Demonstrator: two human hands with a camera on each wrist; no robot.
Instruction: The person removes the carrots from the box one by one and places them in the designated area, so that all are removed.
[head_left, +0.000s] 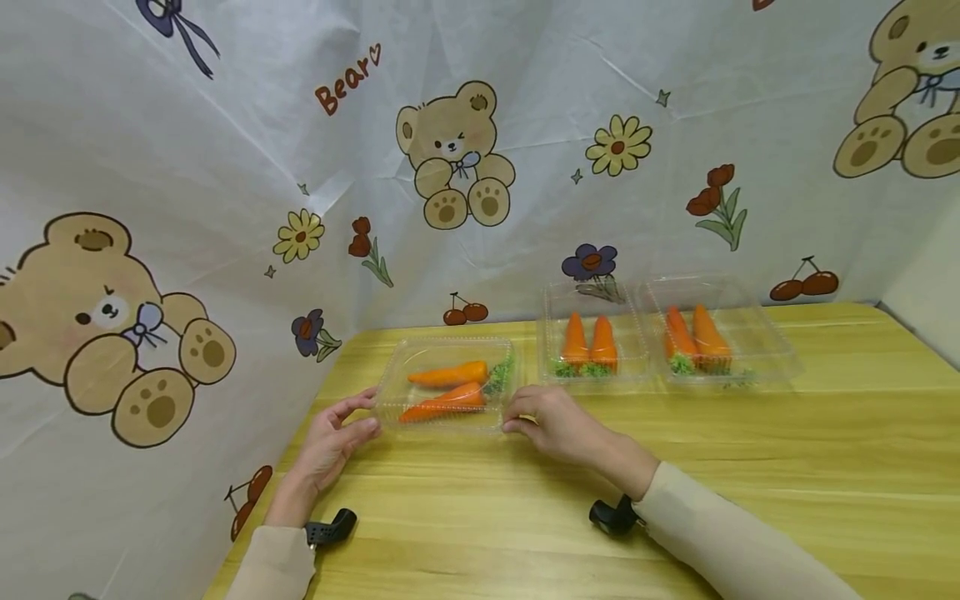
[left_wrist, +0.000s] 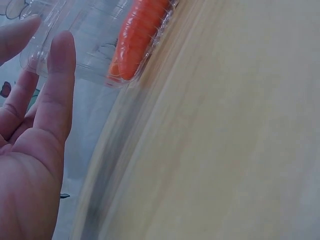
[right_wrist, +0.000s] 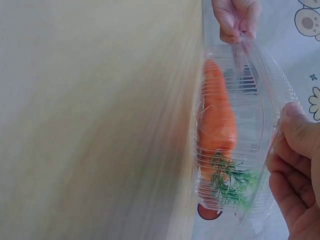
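Note:
A clear plastic clamshell box lies on the wooden table between both hands, its lid down. Inside are two orange carrots with green leafy tops toward the right end. My left hand holds the box's left end, thumb in front and fingers around the rim. At the opposite end my right hand pinches the front right corner of the rim between thumb and fingers, seen closely in the right wrist view. One carrot shows through the plastic wall beside the left hand.
Two more clear boxes, a middle one and a right one, stand along the table's back, each with two carrots. A cloth printed with bears and flowers hangs behind and left of the table.

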